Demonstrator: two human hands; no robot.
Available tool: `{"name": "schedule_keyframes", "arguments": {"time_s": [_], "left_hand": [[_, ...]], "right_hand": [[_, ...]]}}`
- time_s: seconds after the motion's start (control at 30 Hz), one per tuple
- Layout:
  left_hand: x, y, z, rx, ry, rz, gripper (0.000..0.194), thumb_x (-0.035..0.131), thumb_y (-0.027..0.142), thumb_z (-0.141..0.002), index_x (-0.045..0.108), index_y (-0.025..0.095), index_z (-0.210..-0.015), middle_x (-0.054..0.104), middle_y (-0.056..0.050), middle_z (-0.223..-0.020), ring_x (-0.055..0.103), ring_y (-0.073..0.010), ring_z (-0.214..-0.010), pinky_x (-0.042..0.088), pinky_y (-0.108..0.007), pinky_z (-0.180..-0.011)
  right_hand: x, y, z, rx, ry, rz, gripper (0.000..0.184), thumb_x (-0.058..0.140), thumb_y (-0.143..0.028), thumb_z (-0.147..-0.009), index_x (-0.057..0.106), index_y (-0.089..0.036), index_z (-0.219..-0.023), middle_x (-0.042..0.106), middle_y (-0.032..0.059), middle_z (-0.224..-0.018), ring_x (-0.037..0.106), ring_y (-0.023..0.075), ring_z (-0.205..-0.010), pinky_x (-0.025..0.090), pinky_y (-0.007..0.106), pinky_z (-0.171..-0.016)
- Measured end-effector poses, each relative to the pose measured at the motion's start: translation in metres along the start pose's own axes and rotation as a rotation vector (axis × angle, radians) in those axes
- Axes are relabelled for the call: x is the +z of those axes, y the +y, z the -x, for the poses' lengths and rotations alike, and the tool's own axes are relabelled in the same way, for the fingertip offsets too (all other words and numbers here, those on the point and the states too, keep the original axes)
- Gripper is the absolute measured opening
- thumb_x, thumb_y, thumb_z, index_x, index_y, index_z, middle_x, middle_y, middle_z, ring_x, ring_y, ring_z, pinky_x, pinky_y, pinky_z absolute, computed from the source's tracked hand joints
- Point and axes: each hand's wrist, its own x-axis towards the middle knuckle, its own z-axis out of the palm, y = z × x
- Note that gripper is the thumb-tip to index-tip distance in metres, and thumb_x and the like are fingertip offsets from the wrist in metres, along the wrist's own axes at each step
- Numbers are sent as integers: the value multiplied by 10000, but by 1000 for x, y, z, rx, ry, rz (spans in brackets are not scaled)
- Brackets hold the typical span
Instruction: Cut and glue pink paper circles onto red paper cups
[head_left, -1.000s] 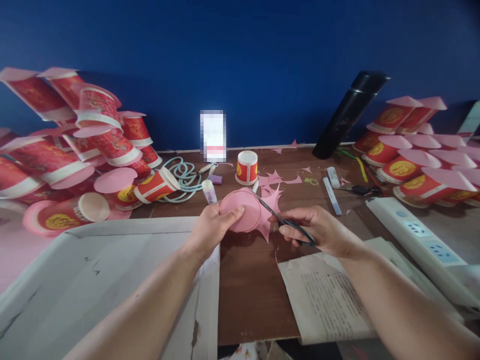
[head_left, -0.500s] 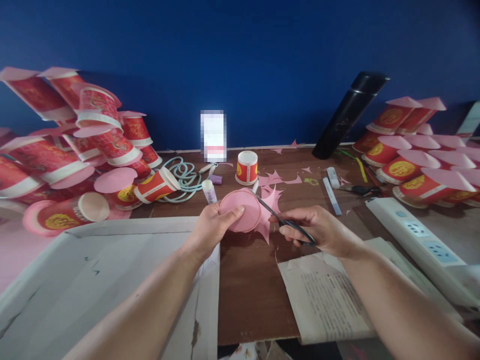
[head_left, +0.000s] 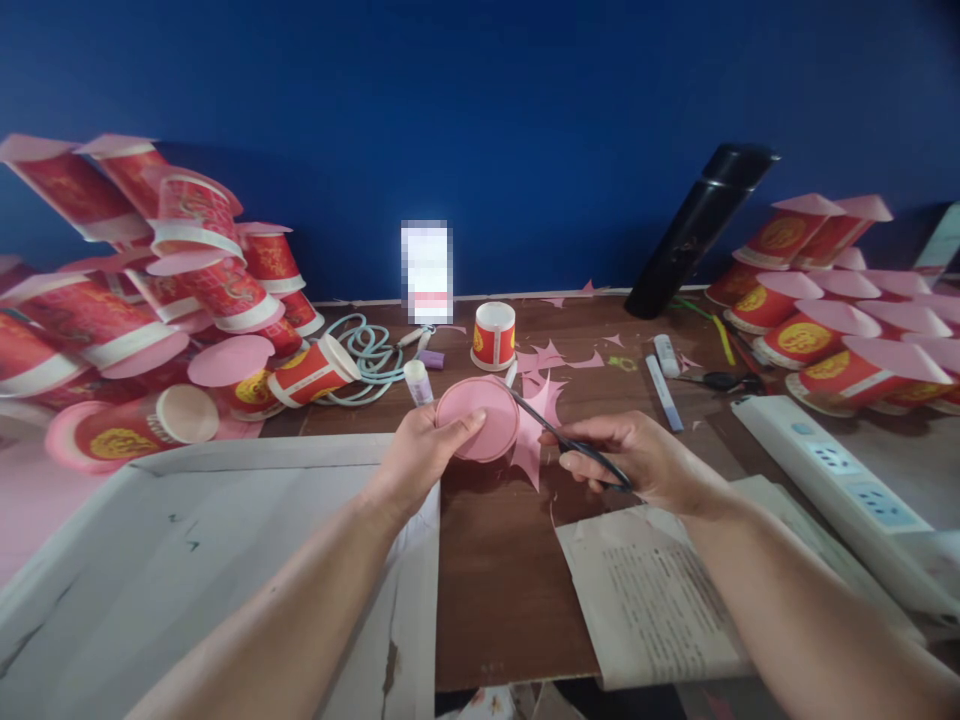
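Currently, left hand is pinching a round pink piece at frame centre, thumb pressing on its face, right hand is gripping black scissors right of centre, fingers wrapping the handles, blades lying along the piece's upper-right edge.

On my bench, I am seeing a black flask rising by the back edge, right of the middle. A pale cable is coiling near that edge, leftward. Printed paper is lying by the front edge; a power strip is stretching along its right.
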Motion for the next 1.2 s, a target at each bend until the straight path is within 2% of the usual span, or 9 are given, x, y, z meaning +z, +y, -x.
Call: {"name": "schedule_keyframes", "arguments": {"time_s": [0.17,0.37,0.57,0.8,0.93,1.2], "left_hand": [[0,0,0,14,20,4,457,690,452,-757,708,125,-1075,728,-95,-917,643,-229,-840,483,-328,-793],[0,1,0,4,40,-9,430,707,442,-736,723,129,-1031,734,-89,-895,648,-231,-815,481,-315,-750],[0,-2,-1,24,34,9,435,692,442,-757,712,126,-1054,734,-86,-913,646,-229,-835,477,-319,-775],[-1,-3,-2,32,90,67,473,727,449,-726,711,104,-1050,730,-117,-945,649,-243,-873,479,-322,-802],[-2,-1,-2,36,57,35,485,720,457,-728,710,104,-1061,729,-114,-920,650,-247,-862,482,-326,-788],[-1,2,0,-12,6,-48,394,704,441,-753,730,131,-994,720,-61,-834,624,-198,-809,479,-285,-741]], "right_hand": [[-1,3,0,12,27,-16,375,750,-335,-755,722,-206,-1106,598,-2,-699,546,69,-564,459,170,-492],[-2,5,0,33,33,-31,386,760,-350,-742,724,-218,-1102,604,-12,-697,548,71,-583,456,178,-515],[-2,7,0,21,44,-36,414,763,-350,-740,717,-192,-1119,610,0,-697,538,75,-570,461,190,-505],[-2,5,-1,11,1,-64,383,745,-315,-767,712,-193,-1129,646,7,-701,560,74,-578,453,171,-499],[-2,2,0,16,-17,-34,380,733,-308,-781,704,-196,-1143,667,18,-736,544,64,-569,440,164,-496],[-2,2,1,21,17,12,361,743,-309,-765,717,-197,-1107,632,-1,-711,533,64,-564,436,165,-493]]}}
